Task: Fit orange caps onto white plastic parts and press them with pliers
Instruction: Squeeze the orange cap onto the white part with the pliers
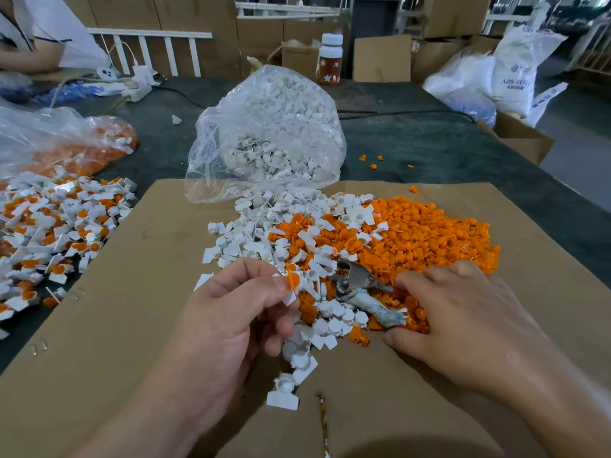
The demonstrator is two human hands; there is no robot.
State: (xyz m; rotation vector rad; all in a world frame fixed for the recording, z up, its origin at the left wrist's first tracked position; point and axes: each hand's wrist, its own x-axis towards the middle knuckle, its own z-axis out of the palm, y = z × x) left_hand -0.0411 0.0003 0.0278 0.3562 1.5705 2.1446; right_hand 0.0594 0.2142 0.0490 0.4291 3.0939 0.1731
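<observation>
At the far left a heap of finished pieces (56,233), white with orange showing, lay on the dark worktop (429,143) against the edge of the cardboard sheet (132,309). Over that sheet the left hand (231,312) was raised. Its thumb and forefinger pinched a white part (289,298) with an orange cap (293,281) at its top, and the other fingers were curled beneath. Whether the cap was fully seated could not be told.

Behind, a clear bag (267,133) lay open-mouthed, spilling a loose heap of white parts (261,233) onto the middle of the cardboard. Just right of the held piece the pliers (355,285) lay on the mixed pile, jaws pointing up and left, their taped handle running toward the right hand (463,312). That hand lay curved over the heap of orange caps (429,236), forefinger tip and thumb on either side of the handles. Whether it truly gripped them could not be told.

The cap looked only lightly placed, so tilting the part on its way to the jaws could drop it into the pile. Pliers lifted by a loose hold might twist and bite off-centre, pressing the cap crooked or marking the white tab. Stray pieces lying round the jaws might get caught in the squeeze. The left fingertips would also be close to the bite.
</observation>
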